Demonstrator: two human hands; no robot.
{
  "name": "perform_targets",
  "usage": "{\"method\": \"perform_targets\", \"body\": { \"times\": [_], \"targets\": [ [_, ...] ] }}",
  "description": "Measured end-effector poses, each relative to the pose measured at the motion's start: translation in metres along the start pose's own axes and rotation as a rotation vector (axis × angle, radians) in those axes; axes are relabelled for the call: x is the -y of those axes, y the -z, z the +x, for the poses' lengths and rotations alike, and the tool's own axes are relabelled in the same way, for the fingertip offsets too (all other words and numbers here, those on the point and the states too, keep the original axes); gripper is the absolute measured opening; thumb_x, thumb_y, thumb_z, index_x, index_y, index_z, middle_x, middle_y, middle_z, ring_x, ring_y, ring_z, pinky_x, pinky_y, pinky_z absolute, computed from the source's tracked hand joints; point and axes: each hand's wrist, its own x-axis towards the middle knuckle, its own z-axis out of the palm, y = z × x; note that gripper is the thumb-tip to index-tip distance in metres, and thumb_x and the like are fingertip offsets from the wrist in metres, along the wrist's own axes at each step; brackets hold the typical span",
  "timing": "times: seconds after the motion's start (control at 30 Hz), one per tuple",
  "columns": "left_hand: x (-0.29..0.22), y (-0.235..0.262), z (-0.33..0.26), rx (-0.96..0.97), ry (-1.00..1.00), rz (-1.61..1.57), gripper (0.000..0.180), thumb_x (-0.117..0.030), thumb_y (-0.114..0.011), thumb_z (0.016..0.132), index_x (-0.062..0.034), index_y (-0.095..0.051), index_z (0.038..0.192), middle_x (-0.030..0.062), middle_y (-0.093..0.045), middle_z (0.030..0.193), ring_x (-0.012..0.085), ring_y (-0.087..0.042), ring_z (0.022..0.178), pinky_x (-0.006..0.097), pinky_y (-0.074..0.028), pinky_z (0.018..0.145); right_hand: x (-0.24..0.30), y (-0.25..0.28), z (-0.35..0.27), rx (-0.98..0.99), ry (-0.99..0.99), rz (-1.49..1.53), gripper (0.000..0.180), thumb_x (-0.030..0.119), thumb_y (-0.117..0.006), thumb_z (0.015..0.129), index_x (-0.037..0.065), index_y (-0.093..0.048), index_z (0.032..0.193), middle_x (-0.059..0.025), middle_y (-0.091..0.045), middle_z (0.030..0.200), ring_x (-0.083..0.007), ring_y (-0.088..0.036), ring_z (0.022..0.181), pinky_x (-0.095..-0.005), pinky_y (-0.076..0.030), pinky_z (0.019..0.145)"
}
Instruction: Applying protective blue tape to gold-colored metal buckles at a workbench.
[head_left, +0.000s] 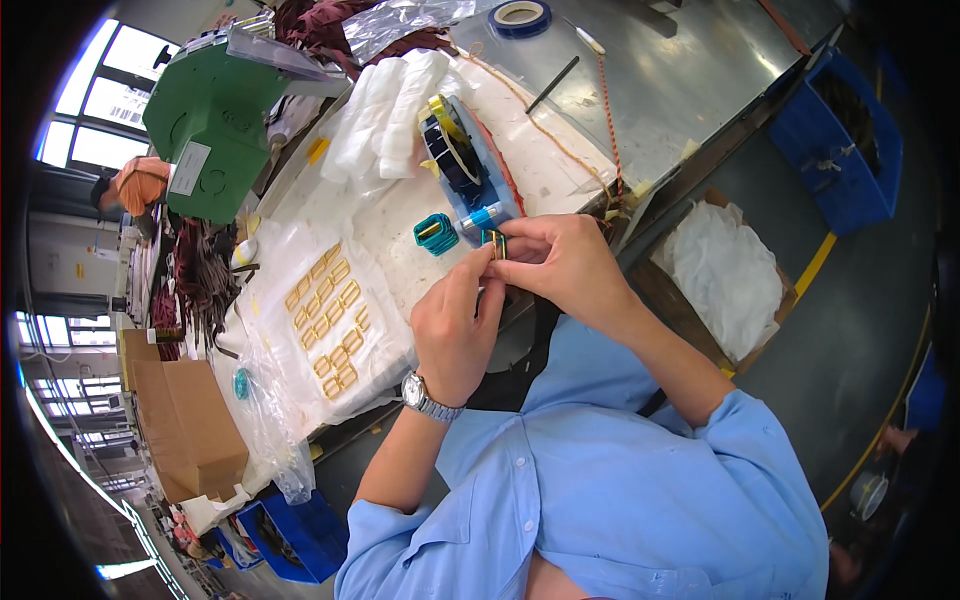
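My left hand [458, 320], with a watch on the wrist, and my right hand [565, 265] meet at the table's front edge. Between their fingertips they pinch a small gold frame-shaped buckle [497, 243] with teal wrapping on it; the fingers hide part of it. Just beyond stands a blue tape dispenser [484, 190] with yellow and dark rolls, its front end close to the buckle. Left of the dispenser lies a teal-wrapped bundle [436, 234] showing a bit of gold. Farther left, several gold buckles [322, 312] lie in rows on a white sheet [385, 335].
White foam wrap [385, 115], a cord [610, 130], a dark stick [553, 85] and a blue tape roll [520, 18] lie farther back. A green machine [225, 130] stands at far left. Right of the table are a box with white plastic [725, 280] and a blue crate [835, 140].
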Motion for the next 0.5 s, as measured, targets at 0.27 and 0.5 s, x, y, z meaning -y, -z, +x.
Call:
{"method": "perform_targets", "body": {
  "times": [0.27,0.5],
  "targets": [
    [0.009,-0.01,0.002,-0.002,-0.058,-0.058,0.037,0.002,-0.082,0.088,-0.0024,-0.075,0.124,0.014,-0.08,0.102,0.0266,-0.079,0.087,0.038,-0.062,0.075,-0.01,0.003,-0.002,-0.067,-0.012,-0.247,0.038,0.012,-0.084,0.093,-0.008,-0.077,0.124,-0.0142,-0.084,0.098,-0.011,-0.079,0.091,-0.0272,-0.063,0.081],
    [0.004,-0.01,-0.009,0.013,-0.102,-0.038,0.04,0.004,-0.082,0.086,-0.0026,-0.077,0.125,0.0148,-0.08,0.109,0.0261,-0.08,0.091,0.036,-0.063,0.079,-0.017,0.002,-0.02,-0.083,-0.048,-0.167,0.041,0.015,-0.085,0.093,-0.006,-0.077,0.127,-0.0124,-0.085,0.096,-0.0111,-0.079,0.089,-0.0269,-0.062,0.078]
  ]
}}
